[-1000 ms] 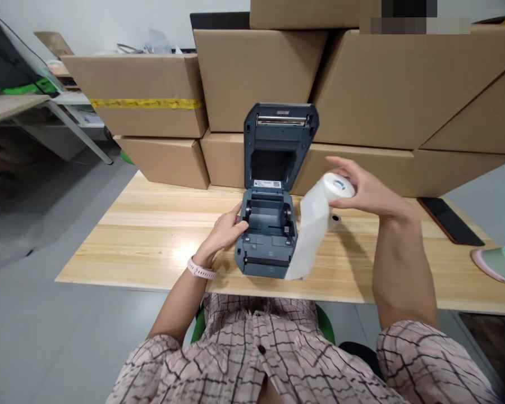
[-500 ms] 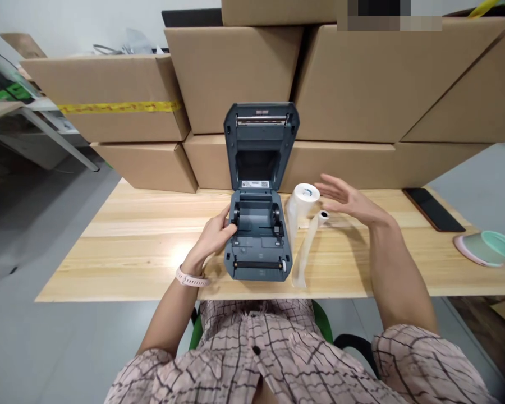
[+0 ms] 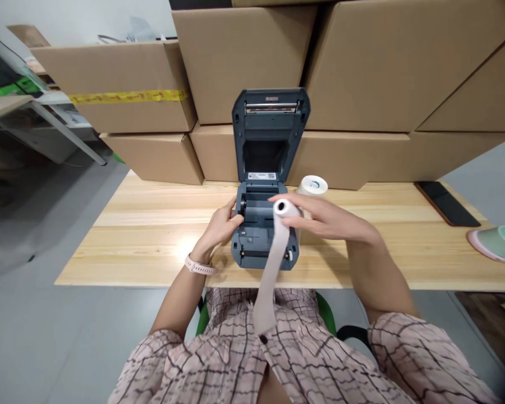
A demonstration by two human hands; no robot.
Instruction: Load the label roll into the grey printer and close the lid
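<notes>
A dark grey label printer (image 3: pixel 256 233) stands on the table with its lid (image 3: pixel 271 134) raised. My left hand (image 3: pixel 221 225) grips the printer's left side, thumb on the rim and fingers hidden behind it. My right hand (image 3: pixel 324 216) is closed around a small white paper roll (image 3: pixel 287 209), held over the right part of the open printer. From that roll a loose strip (image 3: pixel 268 283) hangs down past the table's front edge. A larger white roll (image 3: pixel 313 184) stands upright behind my right hand, its lower part covered.
Cardboard boxes (image 3: pixel 362 73) are stacked behind the printer along the wooden table (image 3: pixel 138 235). At the right lie a dark phone (image 3: pixel 446 203) and a green cup (image 3: pixel 503 243) with a pink base.
My right hand has moved left, picked up the small roll from the table and carried it over the printer. My left hand stays at the printer's side; the view has shifted slightly.
</notes>
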